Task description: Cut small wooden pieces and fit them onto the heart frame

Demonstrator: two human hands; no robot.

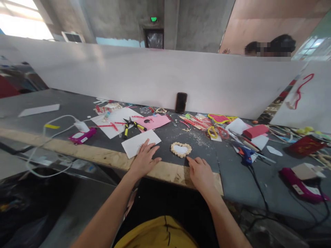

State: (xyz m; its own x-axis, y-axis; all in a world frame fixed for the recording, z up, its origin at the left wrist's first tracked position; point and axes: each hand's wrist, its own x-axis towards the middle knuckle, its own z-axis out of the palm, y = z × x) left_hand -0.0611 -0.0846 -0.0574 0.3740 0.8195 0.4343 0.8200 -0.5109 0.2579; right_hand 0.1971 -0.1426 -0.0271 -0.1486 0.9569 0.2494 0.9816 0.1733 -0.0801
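pink paper [155, 121], pliers [131, 125], phone [181, 102]

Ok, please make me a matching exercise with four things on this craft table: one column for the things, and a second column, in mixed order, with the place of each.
Things:
1. heart-shaped frame
2. white card
3. black phone
4. yellow-handled cutters

Places:
a. leaning upright against the white partition
b. lying between the two hands, just beyond the right hand
c. partly under the fingers of the left hand
d. lying across white paper and pink paper

Pairs: 1-b, 2-c, 3-a, 4-d
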